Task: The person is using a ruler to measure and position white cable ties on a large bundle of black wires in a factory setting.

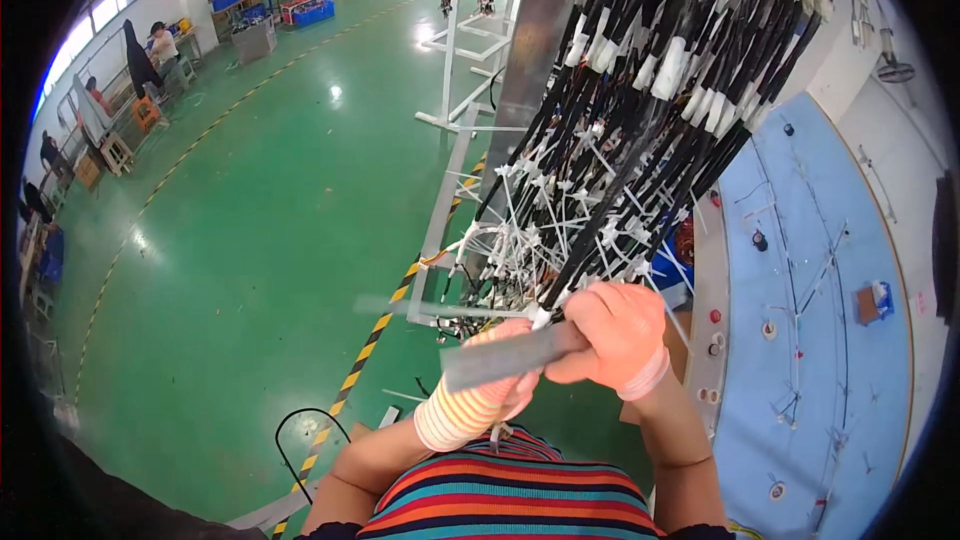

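Note:
Both my hands wear orange knitted gloves and meet just below a hanging mass of black wire harnesses point(640, 170). My right hand point(615, 335) is closed around one end of a grey, flat, bar-shaped tool point(505, 357), whose exact kind I cannot make out. The tool points left and crosses in front of my left hand point(465, 405). Those left fingers are curled beside a white cable tie point(541, 317) at the lower end of a black harness branch; what they grip is hidden behind the tool. A pale strip, smeared by motion, sticks out leftward above my left hand.
Many white cable ties with long tails point(560, 190) bristle from the harnesses. A metal rack frame point(455, 155) stands left of them. At right is a blue board point(800, 340) with tape rolls and cables. Far left, people sit along benches beyond the green floor point(250, 270).

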Demonstrator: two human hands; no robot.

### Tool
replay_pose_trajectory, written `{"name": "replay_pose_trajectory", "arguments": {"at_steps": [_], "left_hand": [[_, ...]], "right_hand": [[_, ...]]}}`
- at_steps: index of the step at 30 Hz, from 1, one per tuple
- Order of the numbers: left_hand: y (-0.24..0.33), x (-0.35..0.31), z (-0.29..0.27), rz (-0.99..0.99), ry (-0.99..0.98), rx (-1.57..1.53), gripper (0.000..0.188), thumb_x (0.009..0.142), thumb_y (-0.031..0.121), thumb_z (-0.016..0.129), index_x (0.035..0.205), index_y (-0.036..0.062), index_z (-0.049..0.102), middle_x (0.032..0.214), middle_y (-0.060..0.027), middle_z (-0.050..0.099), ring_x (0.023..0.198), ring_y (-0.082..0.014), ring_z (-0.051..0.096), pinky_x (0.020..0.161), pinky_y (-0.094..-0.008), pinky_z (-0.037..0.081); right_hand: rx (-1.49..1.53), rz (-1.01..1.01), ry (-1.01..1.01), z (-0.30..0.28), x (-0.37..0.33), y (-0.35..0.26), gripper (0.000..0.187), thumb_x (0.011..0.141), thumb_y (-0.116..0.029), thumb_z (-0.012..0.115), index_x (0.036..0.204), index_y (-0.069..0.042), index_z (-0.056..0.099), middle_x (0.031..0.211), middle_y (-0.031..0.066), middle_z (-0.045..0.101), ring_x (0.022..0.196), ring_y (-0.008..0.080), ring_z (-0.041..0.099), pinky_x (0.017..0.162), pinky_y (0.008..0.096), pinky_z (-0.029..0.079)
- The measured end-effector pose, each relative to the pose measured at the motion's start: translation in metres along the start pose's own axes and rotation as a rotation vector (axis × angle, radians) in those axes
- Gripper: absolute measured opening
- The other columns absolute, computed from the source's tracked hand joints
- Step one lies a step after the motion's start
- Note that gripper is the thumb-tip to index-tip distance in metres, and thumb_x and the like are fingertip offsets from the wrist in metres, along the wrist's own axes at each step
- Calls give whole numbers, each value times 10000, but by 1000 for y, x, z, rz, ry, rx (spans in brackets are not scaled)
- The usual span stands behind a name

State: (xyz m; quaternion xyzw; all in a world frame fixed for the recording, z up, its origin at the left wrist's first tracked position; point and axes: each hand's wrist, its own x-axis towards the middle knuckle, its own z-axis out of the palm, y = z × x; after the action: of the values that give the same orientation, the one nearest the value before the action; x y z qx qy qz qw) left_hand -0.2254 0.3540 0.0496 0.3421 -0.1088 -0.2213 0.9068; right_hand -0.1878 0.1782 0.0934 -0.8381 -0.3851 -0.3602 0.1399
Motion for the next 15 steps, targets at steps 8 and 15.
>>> {"name": "replay_pose_trajectory", "arguments": {"at_steps": [8,15], "left_hand": [[9,20,4,110,74,189,208,908,117,555,1089,20,586,795,0,575,679,-50,520,605,-196,439],[-7,38,-14,875,197,1359,323,690,8,650,1009,57,630,982,-106,623,747,-244,625,588,-326,515]], "right_hand": [[-41,100,-30,-3,-15,-10,526,690,-608,611,662,-94,502,554,28,431,432,187,460,399,294,361],[-31,-44,-278,-26,-18,-19,571,616,-652,629,554,-132,404,517,1,323,419,153,385,401,259,277]]}}
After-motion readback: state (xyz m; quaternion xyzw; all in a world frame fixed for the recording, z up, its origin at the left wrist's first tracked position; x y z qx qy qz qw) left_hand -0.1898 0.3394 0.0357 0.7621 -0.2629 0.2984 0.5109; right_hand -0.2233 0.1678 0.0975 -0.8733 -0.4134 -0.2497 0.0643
